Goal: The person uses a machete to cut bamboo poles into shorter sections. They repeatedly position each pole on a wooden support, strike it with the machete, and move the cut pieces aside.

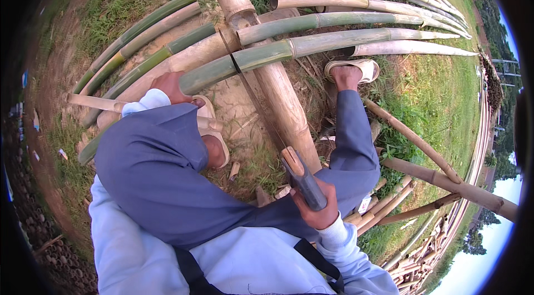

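My right hand (320, 206) is wrapped round the dark handle of a hand saw (257, 103), low in front of my body. The long thin blade runs up and left from the wooden piece at the handle. Its far part lies across a green bamboo pole (267, 53), near the pole's left end. At that end my left hand (169, 87) grips the pole; part of its fingers is hidden. Under the pole lies a thick, pale bamboo log (283, 100), running away from me. My feet stand on either side of this log.
More bamboo poles (334, 0) lie side by side at the far right, with shorter green poles (161, 58) at the left. A bamboo frame (445, 183) stands at the right, beside stacked poles. Cut bamboo pieces (61, 261) are heaped at the lower left.
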Available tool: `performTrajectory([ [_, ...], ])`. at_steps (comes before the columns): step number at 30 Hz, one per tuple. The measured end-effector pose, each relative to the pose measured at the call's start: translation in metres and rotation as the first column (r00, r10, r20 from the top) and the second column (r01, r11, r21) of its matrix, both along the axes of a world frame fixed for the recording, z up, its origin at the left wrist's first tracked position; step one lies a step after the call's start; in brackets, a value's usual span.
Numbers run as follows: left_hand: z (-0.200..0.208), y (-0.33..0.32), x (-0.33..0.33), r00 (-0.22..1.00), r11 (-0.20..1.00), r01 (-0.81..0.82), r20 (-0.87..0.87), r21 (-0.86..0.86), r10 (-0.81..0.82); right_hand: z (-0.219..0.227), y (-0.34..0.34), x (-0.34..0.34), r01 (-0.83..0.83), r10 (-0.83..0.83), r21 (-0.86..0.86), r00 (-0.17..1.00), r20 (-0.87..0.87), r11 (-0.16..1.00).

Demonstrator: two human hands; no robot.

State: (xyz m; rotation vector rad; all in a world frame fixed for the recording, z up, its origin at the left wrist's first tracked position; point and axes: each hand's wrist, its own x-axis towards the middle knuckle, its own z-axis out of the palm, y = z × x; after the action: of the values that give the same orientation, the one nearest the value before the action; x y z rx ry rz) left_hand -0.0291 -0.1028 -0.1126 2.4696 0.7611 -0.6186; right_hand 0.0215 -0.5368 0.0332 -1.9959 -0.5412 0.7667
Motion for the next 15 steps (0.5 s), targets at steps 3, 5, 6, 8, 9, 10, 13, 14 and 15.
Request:
performTrajectory([
  [3, 0.003, -0.012, 0.006, 0.999, 0.998, -0.035, 0.027, 0.048, 0.034, -0.058, 0.078, 0.049, -0.049, 0.045, 0.072, 0.997, 0.061, 0.996],
  [5, 0.004, -0.015, 0.013, 0.999, 1.0, -0.012, 0.036, 0.025, 0.011, -0.084, 0.123, 0.061, -0.068, 0.058, 0.097, 0.993, 0.102, 0.993],
  [6, 0.004, -0.016, 0.016, 0.999, 1.0, -0.006, 0.043, 0.012, 0.006, -0.089, 0.134, 0.063, -0.089, 0.071, 0.085, 0.978, 0.196, 0.992],
  [8, 0.01, -0.012, 0.005, 0.999, 0.999, -0.017, 0.046, 0.03, 0.016, -0.082, 0.124, 0.051, -0.072, 0.057, 0.093, 0.987, 0.149, 0.993],
  [9, 0.013, -0.009, 0.0, 0.999, 0.999, -0.028, 0.048, 0.041, 0.026, -0.077, 0.113, 0.041, -0.068, 0.056, 0.097, 0.99, 0.126, 0.993],
  [10, 0.009, -0.002, 0.007, 0.998, 0.999, -0.007, 0.064, 0.035, 0.004, -0.066, 0.083, 0.031, -0.01, 0.005, 0.093, 0.999, 0.045, 0.996],
  [13, -0.001, 0.002, 0.003, 0.999, 0.999, 0.019, 0.032, 0.025, -0.02, -0.027, 0.01, -0.004, -0.016, 0.016, -0.001, 1.0, -0.018, 1.0],
  [14, -0.004, 0.002, 0.004, 0.999, 0.999, 0.024, 0.035, 0.03, -0.025, -0.018, 0.001, -0.012, -0.023, 0.023, -0.018, 1.0, 0.02, 1.0],
  [15, -0.006, 0.003, 0.004, 0.999, 0.999, 0.026, 0.037, 0.036, -0.028, -0.019, 0.005, -0.008, -0.007, 0.007, -0.001, 0.999, 0.034, 1.0],
])
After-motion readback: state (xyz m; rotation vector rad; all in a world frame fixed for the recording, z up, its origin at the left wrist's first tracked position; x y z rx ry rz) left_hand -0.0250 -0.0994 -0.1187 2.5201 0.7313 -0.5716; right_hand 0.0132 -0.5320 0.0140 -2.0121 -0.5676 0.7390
